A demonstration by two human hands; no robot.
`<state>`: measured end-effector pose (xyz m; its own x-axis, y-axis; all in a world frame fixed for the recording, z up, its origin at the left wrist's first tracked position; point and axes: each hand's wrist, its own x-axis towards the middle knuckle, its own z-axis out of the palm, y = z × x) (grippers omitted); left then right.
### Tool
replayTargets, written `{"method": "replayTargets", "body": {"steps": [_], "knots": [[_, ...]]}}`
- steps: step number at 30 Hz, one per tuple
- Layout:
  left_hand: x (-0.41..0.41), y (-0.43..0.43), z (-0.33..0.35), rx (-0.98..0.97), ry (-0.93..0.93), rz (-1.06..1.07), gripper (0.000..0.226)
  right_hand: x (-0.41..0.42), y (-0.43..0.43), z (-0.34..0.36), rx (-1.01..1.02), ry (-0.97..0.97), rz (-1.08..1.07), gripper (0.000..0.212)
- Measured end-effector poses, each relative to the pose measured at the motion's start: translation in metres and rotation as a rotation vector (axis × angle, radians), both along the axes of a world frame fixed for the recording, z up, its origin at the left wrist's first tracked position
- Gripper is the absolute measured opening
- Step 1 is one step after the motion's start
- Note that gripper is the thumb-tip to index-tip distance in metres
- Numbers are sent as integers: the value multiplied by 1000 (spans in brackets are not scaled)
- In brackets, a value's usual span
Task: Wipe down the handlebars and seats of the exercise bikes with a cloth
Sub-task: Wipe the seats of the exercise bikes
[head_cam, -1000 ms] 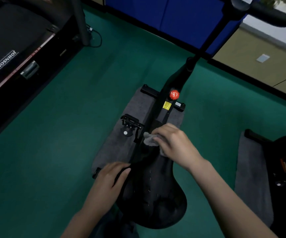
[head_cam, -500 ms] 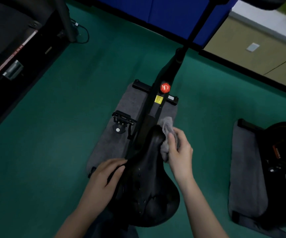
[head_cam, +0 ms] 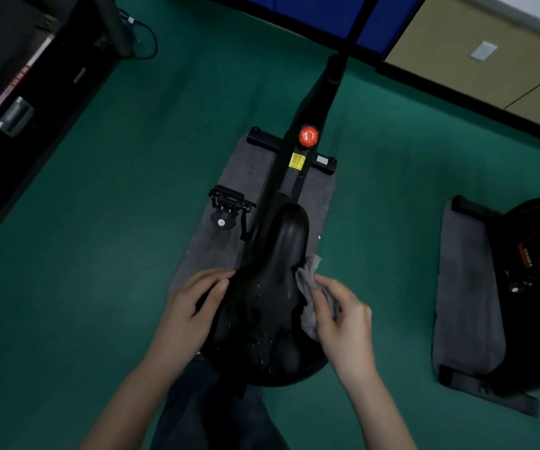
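The black bike seat (head_cam: 272, 287) fills the lower middle of the head view, its narrow nose pointing away from me and wet drops on its top. My right hand (head_cam: 343, 323) grips a crumpled grey cloth (head_cam: 309, 287) against the seat's right edge. My left hand (head_cam: 194, 306) curls round the seat's left edge. The bike frame (head_cam: 307, 125) runs up from the seat with a red knob (head_cam: 308, 136) on it. The handlebars are out of view.
A grey mat (head_cam: 249, 177) lies under the bike on the green floor, with a black pedal (head_cam: 228, 203) to the left. A second bike (head_cam: 535, 287) on its own mat stands at the right. A treadmill (head_cam: 12, 76) runs along the left.
My right hand slid the cloth from the seat's nose back along its right edge toward me. The left hand stayed on the left edge. The camera tilted down.
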<state>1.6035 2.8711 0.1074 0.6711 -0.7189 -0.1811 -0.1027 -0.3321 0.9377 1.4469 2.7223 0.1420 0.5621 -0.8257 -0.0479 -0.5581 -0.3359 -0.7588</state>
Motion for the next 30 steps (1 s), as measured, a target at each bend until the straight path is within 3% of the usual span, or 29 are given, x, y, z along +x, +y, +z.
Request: {"method": "replayTargets", "body": {"steps": [5, 9, 12, 14, 18, 25, 30], "knots": [[0, 14, 8, 63, 50, -99, 37, -13, -6, -1, 60, 35, -11, 17], [0, 31, 7, 121, 75, -204, 72, -5, 9, 0, -11, -6, -37, 20], [-1, 35, 7, 193, 71, -261, 114, -25, 24, 2, -38, -31, -10, 23], [-1, 37, 8, 193, 70, -289, 125, -35, 25, 2, -18, -32, -47, 23], [0, 38, 7, 205, 31, -329, 131, -19, 14, -4, 73, 2, -206, 20], [4, 40, -4, 163, -19, -394, 132, -41, 52, -6, -117, -115, -110, 22], [8, 40, -9, 132, -15, -426, 132, -32, 69, -21, 4, -183, -517, 25]]}}
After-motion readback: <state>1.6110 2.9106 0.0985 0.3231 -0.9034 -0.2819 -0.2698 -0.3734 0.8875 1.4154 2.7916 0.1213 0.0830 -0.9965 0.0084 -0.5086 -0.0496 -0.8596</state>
